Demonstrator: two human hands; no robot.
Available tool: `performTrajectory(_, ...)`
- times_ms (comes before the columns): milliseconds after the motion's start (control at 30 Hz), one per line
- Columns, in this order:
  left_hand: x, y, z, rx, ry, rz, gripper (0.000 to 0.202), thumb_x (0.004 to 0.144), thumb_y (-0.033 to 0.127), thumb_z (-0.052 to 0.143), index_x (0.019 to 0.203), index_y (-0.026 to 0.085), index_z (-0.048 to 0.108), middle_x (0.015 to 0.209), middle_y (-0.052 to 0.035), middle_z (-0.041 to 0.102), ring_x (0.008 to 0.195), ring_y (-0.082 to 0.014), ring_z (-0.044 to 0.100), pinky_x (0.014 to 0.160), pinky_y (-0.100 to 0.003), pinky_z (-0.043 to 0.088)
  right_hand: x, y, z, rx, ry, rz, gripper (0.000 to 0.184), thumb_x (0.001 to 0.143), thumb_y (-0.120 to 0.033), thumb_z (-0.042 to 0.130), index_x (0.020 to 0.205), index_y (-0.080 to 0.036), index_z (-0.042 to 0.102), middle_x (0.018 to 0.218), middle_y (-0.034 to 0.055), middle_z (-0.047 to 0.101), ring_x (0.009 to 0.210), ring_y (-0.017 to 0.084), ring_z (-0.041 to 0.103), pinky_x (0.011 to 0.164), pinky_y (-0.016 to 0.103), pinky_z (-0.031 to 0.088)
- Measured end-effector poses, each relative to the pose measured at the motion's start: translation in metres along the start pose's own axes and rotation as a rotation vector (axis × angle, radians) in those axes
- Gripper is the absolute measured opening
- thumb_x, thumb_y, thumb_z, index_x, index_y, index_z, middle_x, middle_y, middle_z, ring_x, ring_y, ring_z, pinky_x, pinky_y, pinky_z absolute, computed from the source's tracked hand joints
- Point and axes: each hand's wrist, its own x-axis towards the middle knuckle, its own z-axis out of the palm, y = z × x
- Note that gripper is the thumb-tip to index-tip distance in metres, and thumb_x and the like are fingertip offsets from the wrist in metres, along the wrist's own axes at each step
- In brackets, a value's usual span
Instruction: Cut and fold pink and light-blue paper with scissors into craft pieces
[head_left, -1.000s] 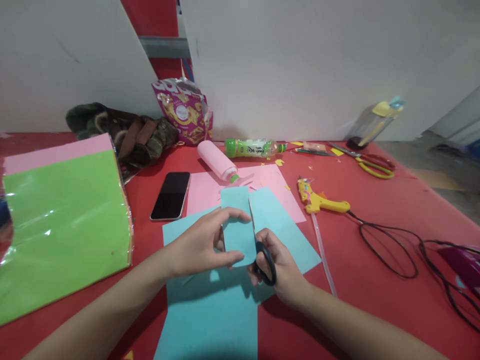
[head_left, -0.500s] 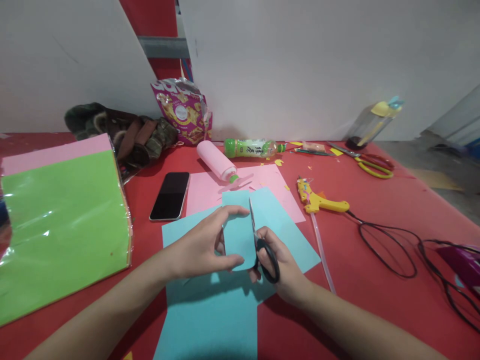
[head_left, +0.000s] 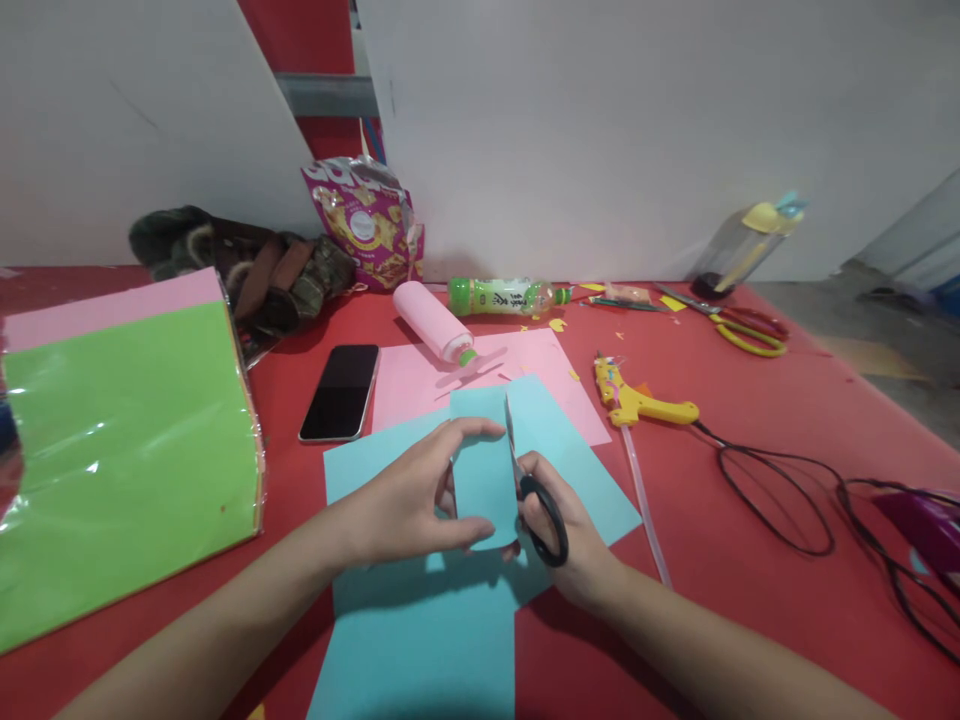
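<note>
Blue paper strip (head_left: 484,470) stood lifted just above the big blue sheet (head_left: 420,640), pinched at its left edge by the left hand (head_left: 405,495), thumb under, fingers curled over. Right hand (head_left: 562,530) was closed through the black scissors (head_left: 536,490), blades along the strip's right edge. Thin, floppy stuff, I'd judge: best held close beside the cut

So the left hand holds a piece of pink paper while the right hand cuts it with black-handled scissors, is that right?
Not quite: the piece of paper in the left hand is light blue, not pink, as the head view shows. The rest holds: the right hand works black-handled scissors along its edge.
</note>
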Motion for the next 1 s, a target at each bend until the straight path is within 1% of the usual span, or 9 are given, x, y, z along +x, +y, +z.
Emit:
performTrajectory(100,-0.0003,0.0017,0.0002,0.003,0.005,0.000,0.060,0.068,0.024,0.062,0.119,0.027,0.030,0.105,-0.0022,0.044,0.057,-0.0055,0.044,0.047,-0.018,0.041,-0.0005,-0.0004,0.0000,0.000,-0.003,0.009,0.047,0.062,-0.060,0.058,0.079,-0.023,0.036,0.060,-0.0082,0.035,0.044,0.005,0.041,0.045,0.020,0.045)
performTrajectory(200,-0.0005,0.0017,-0.0001,0.006,0.007,-0.001,0.060,0.068,0.024,0.063,0.119,0.027,0.030,0.106,-0.0021,0.044,0.057,-0.0051,0.043,0.046,-0.017,0.040,-0.0008,0.0005,0.0004,-0.005,-0.002,0.010,0.047,0.062,-0.060,0.058,0.079,-0.023,0.035,0.061,-0.0082,0.034,0.045,0.005,0.040,0.045,0.020,0.045)
performTrajectory(300,-0.0006,0.0002,-0.0001,-0.007,-0.003,-0.004,0.060,0.069,0.024,0.062,0.119,0.028,0.030,0.101,-0.0012,0.046,0.058,-0.0061,0.044,0.048,-0.018,0.042,-0.0008,0.0021,0.0006,-0.008,-0.010,-0.007,0.045,0.065,-0.060,0.057,0.079,-0.023,0.035,0.060,-0.0082,0.035,0.045,0.005,0.040,0.045,0.020,0.043)
performTrajectory(400,-0.0008,-0.0008,0.0002,-0.039,-0.020,0.003,0.062,0.068,0.025,0.063,0.120,0.028,0.029,0.091,0.0002,0.048,0.060,-0.0082,0.047,0.052,-0.020,0.045,-0.0005,0.0030,-0.0004,0.011,-0.043,-0.053,0.043,0.067,-0.059,0.054,0.080,-0.023,0.035,0.059,-0.0077,0.038,0.045,0.007,0.041,0.045,0.020,0.039)
performTrajectory(533,-0.0014,0.0001,0.0003,-0.092,-0.057,-0.005,0.065,0.068,0.025,0.065,0.121,0.027,0.027,0.079,0.0026,0.049,0.056,-0.0090,0.048,0.048,-0.020,0.044,0.0000,0.0025,-0.0032,0.069,-0.095,-0.109,0.044,0.067,-0.059,0.054,0.081,-0.023,0.036,0.059,-0.0065,0.039,0.050,0.009,0.042,0.050,0.022,0.034)
performTrajectory(600,-0.0018,0.0004,0.0000,-0.100,-0.062,0.000,0.066,0.067,0.026,0.065,0.121,0.026,0.028,0.077,0.0024,0.050,0.056,-0.0098,0.049,0.048,-0.020,0.044,-0.0002,0.0018,-0.0041,0.081,-0.117,-0.109,0.043,0.067,-0.059,0.054,0.082,-0.023,0.036,0.060,-0.0058,0.039,0.051,0.010,0.040,0.051,0.022,0.032)
performTrajectory(767,-0.0020,0.0001,0.0004,-0.153,-0.096,0.008,0.066,0.068,0.025,0.064,0.122,0.026,0.026,0.080,0.0003,0.053,0.060,-0.0121,0.053,0.052,-0.023,0.046,-0.0010,0.0001,-0.0032,0.107,-0.122,-0.102,0.043,0.067,-0.059,0.055,0.083,-0.024,0.036,0.061,-0.0049,0.039,0.052,0.011,0.039,0.051,0.023,0.031)
performTrajectory(833,-0.0014,0.0004,0.0008,-0.128,-0.077,0.019,0.064,0.068,0.024,0.064,0.121,0.025,0.028,0.082,0.0001,0.052,0.061,-0.0113,0.052,0.053,-0.023,0.046,-0.0011,0.0000,-0.0024,0.122,-0.120,-0.101,0.042,0.067,-0.057,0.056,0.082,-0.024,0.036,0.061,-0.0049,0.039,0.052,0.011,0.038,0.051,0.022,0.031)
performTrajectory(1000,-0.0006,0.0012,0.0018,-0.001,-0.020,0.042,0.062,0.068,0.025,0.064,0.120,0.027,0.030,0.096,-0.0015,0.047,0.059,-0.0080,0.046,0.053,-0.021,0.045,-0.0001,0.0022,-0.0031,0.120,-0.112,-0.105,0.041,0.069,-0.057,0.055,0.083,-0.023,0.036,0.060,-0.0049,0.040,0.053,0.011,0.037,0.051,0.022,0.029)
